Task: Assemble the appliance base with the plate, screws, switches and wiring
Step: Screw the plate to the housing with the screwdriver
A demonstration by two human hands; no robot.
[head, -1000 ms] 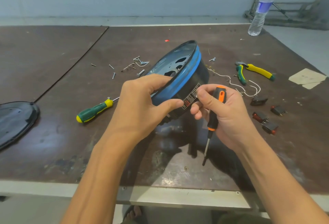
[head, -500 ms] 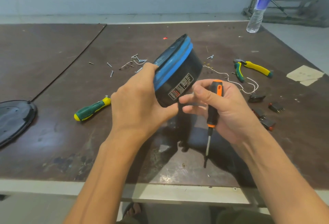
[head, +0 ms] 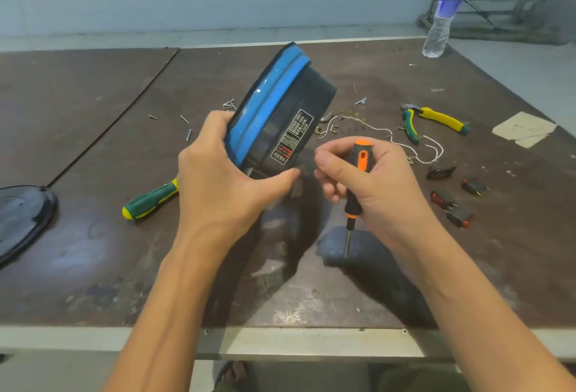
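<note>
The round black appliance base (head: 290, 117) with a blue rim band and a white label is tilted on edge above the table. My left hand (head: 224, 176) grips its lower rim. My right hand (head: 371, 182) holds an orange-and-black screwdriver (head: 358, 179) with the tip pointing down, its fingers close to the base's side. A dark round plate (head: 21, 220) lies at the far left. Loose screws (head: 187, 129) lie behind the base. White wiring (head: 392, 139) and several black-and-red switches (head: 452, 201) lie to the right.
A green-and-yellow screwdriver (head: 149, 200) lies left of my left hand. Green-and-yellow pliers (head: 433, 120) rest at the right, with a paper scrap (head: 523, 129) beyond. A water bottle (head: 442, 14) stands at the far right corner. The table's front edge (head: 280, 341) is near me.
The base has been turned in my left hand, so its open top now faces away to the left and the label side faces me. My right hand stayed beside it with the screwdriver.
</note>
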